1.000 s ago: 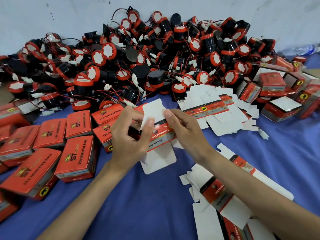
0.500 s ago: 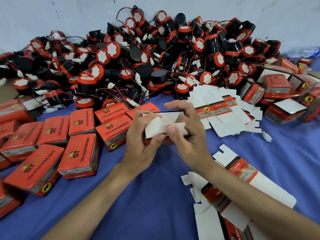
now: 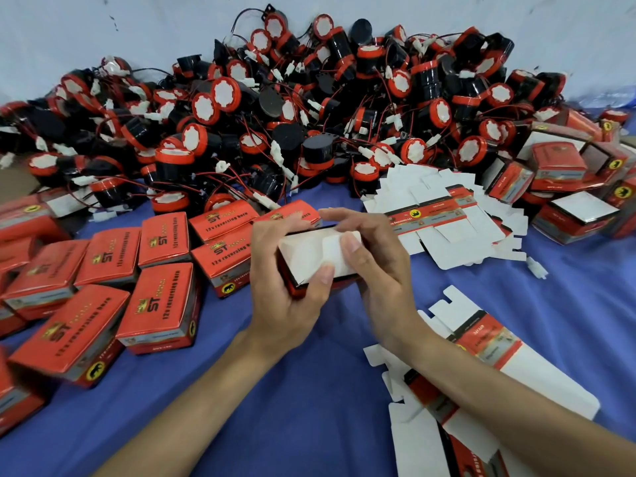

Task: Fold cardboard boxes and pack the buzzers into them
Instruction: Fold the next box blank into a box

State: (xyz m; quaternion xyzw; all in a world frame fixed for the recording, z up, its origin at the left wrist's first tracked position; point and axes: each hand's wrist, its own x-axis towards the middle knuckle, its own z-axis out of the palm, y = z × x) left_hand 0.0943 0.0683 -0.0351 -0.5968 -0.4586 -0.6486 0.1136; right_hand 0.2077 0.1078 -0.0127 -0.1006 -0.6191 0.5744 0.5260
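Holding one half-folded box (image 3: pixel 309 256) mid-scene, our left hand (image 3: pixel 285 287) and right hand (image 3: pixel 382 266) clamp fingers on its white flaps, buzzer pile (image 3: pixel 309 115) far, finished boxes (image 3: pixel 155 304) left.

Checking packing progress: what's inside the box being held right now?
Cannot tell. The box is gripped by the left hand and right hand, and white flaps folded across its end cover the inside.

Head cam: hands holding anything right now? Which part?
Yes, one half-folded box, held in both hands. Left hand grips its left end and underside, thumb on the white end flap; right hand wraps the right end, thumb pressing that flap.
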